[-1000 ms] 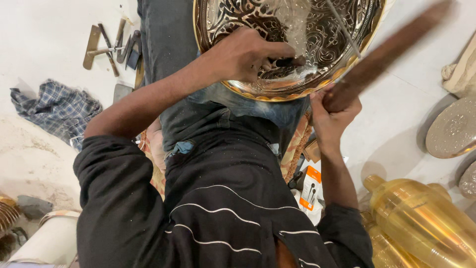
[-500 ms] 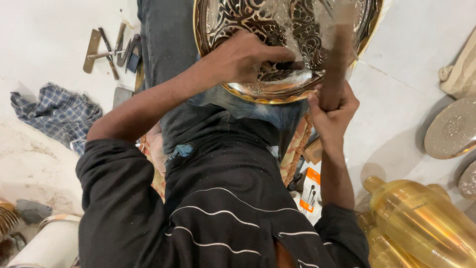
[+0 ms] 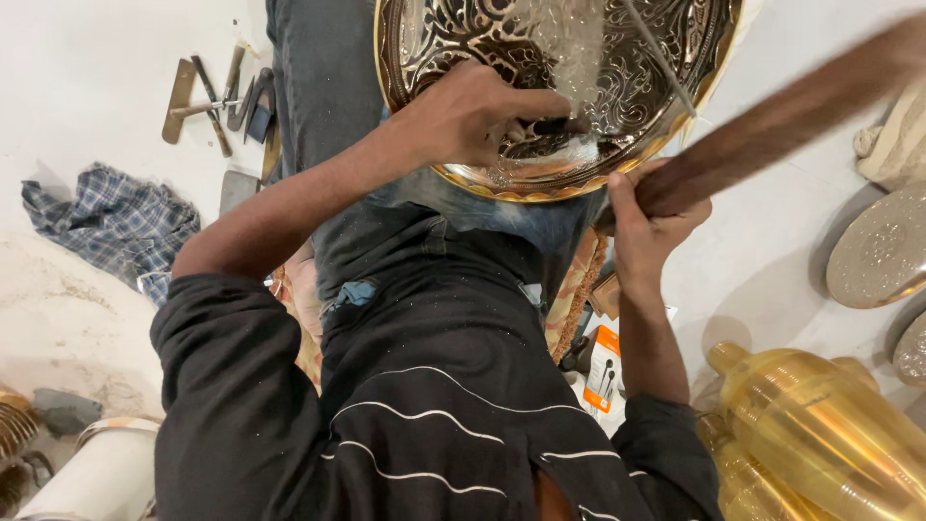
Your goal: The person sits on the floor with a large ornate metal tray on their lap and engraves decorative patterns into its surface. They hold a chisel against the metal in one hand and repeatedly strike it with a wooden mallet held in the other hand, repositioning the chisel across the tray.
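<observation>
Brass, round and densely engraved, the big ornamental tray rests tilted across my lap, its gold rim toward my belly so the patterned face sits under my eyes. My left hand is curled tight around a short dark metal chisel, its tip pressed to the tray's surface near the lower rim. My right hand is clenched fully round the long brown wooden mallet handle, blurred and angled up to the right. Spare hand tools lie on the pale floor beside a checked blue cloth
</observation>
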A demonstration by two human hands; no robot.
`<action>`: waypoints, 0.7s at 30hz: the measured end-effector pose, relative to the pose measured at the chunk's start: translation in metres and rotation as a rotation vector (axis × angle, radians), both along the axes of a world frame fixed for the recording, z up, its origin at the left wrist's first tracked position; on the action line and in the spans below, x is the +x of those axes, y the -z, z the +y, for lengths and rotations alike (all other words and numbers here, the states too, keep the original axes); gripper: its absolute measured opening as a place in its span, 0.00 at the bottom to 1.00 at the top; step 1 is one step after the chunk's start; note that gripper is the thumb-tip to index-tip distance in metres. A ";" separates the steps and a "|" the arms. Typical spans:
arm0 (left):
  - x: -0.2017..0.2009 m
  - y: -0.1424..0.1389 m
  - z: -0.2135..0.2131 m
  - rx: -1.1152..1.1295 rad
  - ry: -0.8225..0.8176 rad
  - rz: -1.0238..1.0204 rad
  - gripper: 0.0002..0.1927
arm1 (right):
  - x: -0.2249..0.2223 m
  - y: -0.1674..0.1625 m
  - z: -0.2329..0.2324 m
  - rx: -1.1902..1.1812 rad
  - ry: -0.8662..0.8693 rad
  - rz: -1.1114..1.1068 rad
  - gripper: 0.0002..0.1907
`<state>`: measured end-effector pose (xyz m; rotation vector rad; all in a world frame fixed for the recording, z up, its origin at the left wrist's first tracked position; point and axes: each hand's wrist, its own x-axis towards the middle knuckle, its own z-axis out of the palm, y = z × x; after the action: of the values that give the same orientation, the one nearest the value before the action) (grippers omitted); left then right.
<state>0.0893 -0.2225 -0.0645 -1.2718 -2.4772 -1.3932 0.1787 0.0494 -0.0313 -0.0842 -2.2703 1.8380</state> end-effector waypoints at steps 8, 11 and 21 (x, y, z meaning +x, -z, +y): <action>-0.001 0.005 0.003 0.001 -0.014 0.013 0.41 | 0.004 0.009 0.004 0.142 -0.109 -0.177 0.10; -0.002 0.006 0.002 -0.049 -0.021 -0.011 0.40 | 0.002 0.013 0.001 0.049 -0.042 -0.140 0.10; -0.001 0.004 0.000 -0.022 0.015 -0.026 0.43 | -0.002 -0.011 -0.004 0.681 -0.151 -0.167 0.13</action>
<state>0.0880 -0.2226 -0.0683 -1.2873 -2.5121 -1.3991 0.1768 0.0459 -0.0207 0.0496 -2.9561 1.0465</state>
